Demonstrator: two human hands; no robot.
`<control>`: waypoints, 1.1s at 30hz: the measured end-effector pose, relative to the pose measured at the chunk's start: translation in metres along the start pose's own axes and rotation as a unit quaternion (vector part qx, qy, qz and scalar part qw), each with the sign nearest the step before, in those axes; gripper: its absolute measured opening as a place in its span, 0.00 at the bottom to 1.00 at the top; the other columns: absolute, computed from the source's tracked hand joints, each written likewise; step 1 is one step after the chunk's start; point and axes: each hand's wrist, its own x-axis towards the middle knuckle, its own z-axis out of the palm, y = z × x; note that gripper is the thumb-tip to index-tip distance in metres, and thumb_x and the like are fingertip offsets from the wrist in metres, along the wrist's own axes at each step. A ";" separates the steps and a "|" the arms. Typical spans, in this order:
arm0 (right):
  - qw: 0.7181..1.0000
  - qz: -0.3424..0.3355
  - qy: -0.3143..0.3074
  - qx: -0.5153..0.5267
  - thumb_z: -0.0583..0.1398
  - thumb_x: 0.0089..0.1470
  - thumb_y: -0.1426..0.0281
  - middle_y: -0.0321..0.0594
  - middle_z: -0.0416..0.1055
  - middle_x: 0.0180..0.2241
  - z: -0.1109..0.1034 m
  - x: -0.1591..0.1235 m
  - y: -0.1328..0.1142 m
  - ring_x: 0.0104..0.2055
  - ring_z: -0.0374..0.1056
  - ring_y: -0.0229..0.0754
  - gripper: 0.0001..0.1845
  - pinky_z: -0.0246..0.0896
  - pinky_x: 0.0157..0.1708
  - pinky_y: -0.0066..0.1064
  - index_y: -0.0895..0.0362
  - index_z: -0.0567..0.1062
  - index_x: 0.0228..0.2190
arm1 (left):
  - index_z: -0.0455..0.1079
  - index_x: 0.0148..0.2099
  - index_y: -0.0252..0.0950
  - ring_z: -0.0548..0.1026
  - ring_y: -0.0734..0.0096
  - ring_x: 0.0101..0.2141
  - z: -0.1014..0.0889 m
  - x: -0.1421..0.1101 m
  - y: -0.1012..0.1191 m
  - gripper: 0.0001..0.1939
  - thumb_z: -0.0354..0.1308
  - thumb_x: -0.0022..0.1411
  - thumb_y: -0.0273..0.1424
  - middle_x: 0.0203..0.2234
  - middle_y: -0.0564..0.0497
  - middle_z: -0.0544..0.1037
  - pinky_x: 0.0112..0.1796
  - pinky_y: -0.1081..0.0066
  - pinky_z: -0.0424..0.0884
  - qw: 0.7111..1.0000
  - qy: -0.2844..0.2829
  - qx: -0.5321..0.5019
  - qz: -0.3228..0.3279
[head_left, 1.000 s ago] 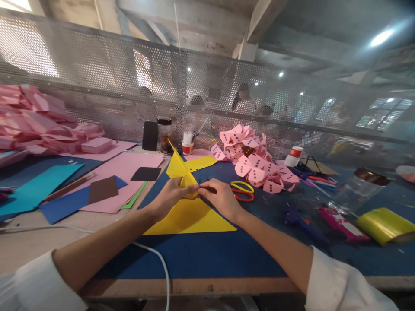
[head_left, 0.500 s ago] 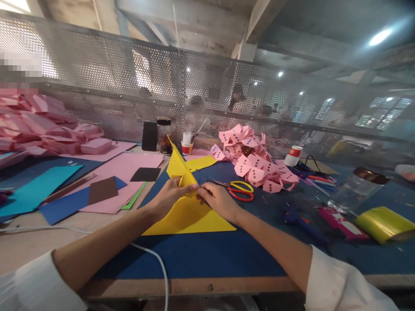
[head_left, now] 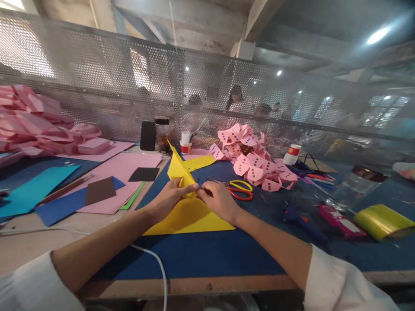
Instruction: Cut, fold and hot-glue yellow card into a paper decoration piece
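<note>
A folded piece of yellow paper (head_left: 179, 167) stands tilted up between my hands, its pointed tip toward the back. My left hand (head_left: 173, 196) grips it, thumb along its right edge. My right hand (head_left: 218, 198) pinches at the paper's right edge, fingertips almost meeting my left thumb; what lies between those fingertips is too small to make out. Below them a larger yellow sheet (head_left: 191, 218) lies flat on the dark blue mat (head_left: 194, 259). Scissors (head_left: 240, 190) with one yellow and one red handle loop lie just right of my right hand.
Behind stands a pile of pink paper pieces with dark squares (head_left: 256, 166). Pink paper shapes (head_left: 39, 123) are heaped at the left, near coloured sheets (head_left: 100, 190). A blue glue gun (head_left: 303, 222), a clear jar (head_left: 356, 190) and a yellow roll (head_left: 384, 221) lie right. A white cable (head_left: 158, 259) crosses the front edge.
My hands and the yellow paper stay nearly in place, with small finger movements at the paper's edge. My right hand has shifted slightly, and the scissors' blades show more than at first.
</note>
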 end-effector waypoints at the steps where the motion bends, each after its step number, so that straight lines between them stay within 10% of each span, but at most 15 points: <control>1: 1.000 -0.003 0.001 -0.008 0.60 0.65 0.68 0.36 0.71 0.27 0.001 0.000 0.000 0.31 0.66 0.39 0.15 0.52 0.33 0.30 0.55 0.70 0.24 | 0.76 0.37 0.35 0.78 0.69 0.30 0.000 0.000 0.000 0.14 0.73 0.53 0.37 0.30 0.50 0.81 0.34 0.72 0.72 1.000 0.000 0.001 0.002; 12: 0.973 0.046 -0.075 0.212 0.56 0.68 0.59 0.39 0.78 0.35 0.002 0.001 0.005 0.35 0.74 0.39 0.15 0.65 0.38 0.29 0.56 0.74 0.35 | 0.77 0.32 0.36 0.77 0.67 0.30 -0.001 -0.002 0.010 0.11 0.71 0.54 0.37 0.27 0.51 0.80 0.35 0.72 0.71 1.000 -0.008 0.011 0.025; 33: 0.974 0.091 -0.072 0.196 0.62 0.62 0.61 0.41 0.80 0.32 0.006 -0.004 -0.004 0.35 0.76 0.42 0.14 0.63 0.34 0.28 0.58 0.77 0.31 | 0.77 0.33 0.35 0.78 0.66 0.28 -0.001 -0.002 0.005 0.12 0.72 0.53 0.37 0.26 0.49 0.81 0.33 0.70 0.74 0.999 -0.027 -0.006 0.024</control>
